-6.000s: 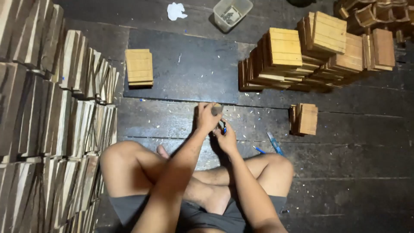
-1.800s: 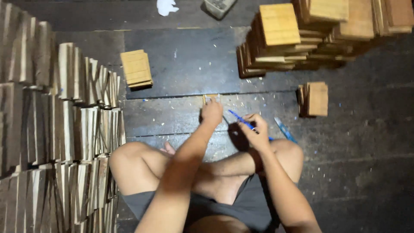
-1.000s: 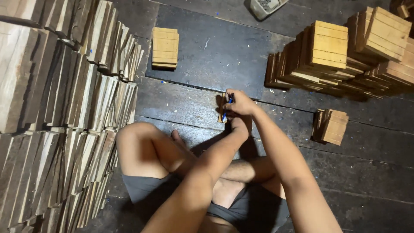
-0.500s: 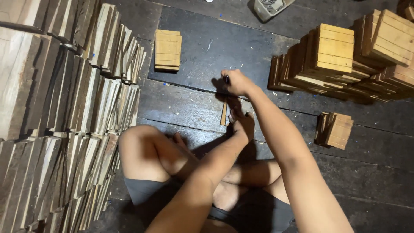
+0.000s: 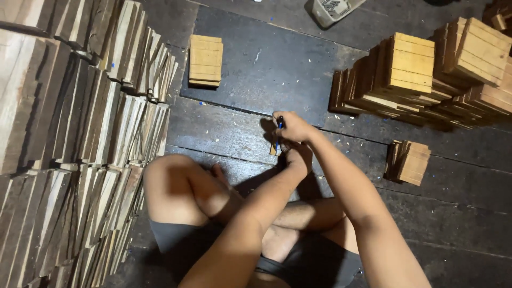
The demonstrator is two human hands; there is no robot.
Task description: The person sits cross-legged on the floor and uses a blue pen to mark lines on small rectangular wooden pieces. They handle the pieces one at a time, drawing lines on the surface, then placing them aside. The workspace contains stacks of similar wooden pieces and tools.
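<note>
Head view: right hand [image 5: 293, 127] grips blue knife [image 5: 279, 134] against thin wood piece [image 5: 272, 149].

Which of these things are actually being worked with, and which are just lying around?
In hand:
right hand gripping blue-handled tool
left hand steadying thin wooden piece

Lying about:
small stack of wooden squares
plastic tub
leaning slat rows

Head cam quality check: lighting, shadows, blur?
Head view: dim and uneven, dark floor swallowing detail at lower right; the slatted wood panels are brightest; right hand and left hand cast shadow onto the small wood piece; edges slightly soft, no glare.
</note>
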